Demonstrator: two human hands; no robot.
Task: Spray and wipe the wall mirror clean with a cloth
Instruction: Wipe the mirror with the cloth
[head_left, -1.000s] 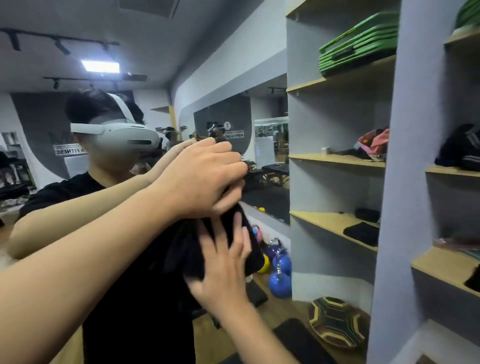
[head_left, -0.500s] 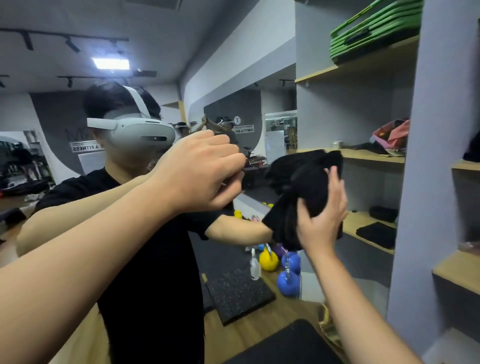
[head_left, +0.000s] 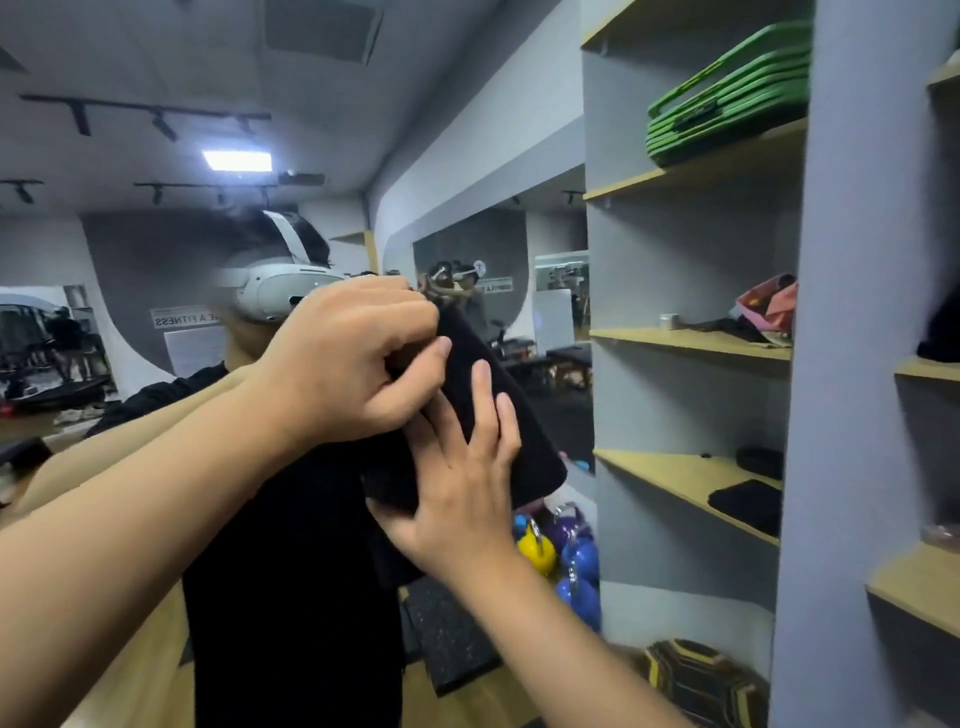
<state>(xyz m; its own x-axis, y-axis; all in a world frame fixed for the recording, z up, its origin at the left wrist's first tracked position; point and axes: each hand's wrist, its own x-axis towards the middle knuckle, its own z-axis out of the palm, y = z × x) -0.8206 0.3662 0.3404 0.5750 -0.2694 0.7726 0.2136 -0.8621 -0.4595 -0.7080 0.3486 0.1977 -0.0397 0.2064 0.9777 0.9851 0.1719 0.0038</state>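
A black cloth (head_left: 498, 415) is pressed flat against the wall mirror (head_left: 156, 260), up at head height and close to the mirror's right edge, where the glass meets a set of grey shelves (head_left: 691, 343). The cloth's upper edge is pinched in the left hand (head_left: 353, 364), whose fingers are curled tightly round a bunched fold, so that grip is clamped on the fabric. The right hand (head_left: 462, 493) is laid over the cloth's lower part with its fingers straight and spread, pressing rather than gripping.

The cloth is judged to be light, soft and limp: it is seen to drape and fold under the hands, and no shape of its own is likely to be kept once it is released. A flat palm is judged the better hold for wiping, with a pinch at a corner or edge reserved for repositioning. On smooth glass the fabric is likely to slide easily, more so if the surface is wet, though no spray film can be made out. The mirror itself is taken to be rigid and fragile, so broad, even pressure is judged safer than force through the fingertips.

No spray bottle is seen in either hand. Coloured kettlebells (head_left: 571, 551) are visible low on the floor near the shelves, and green mats (head_left: 727, 104) are stacked on the top shelf.
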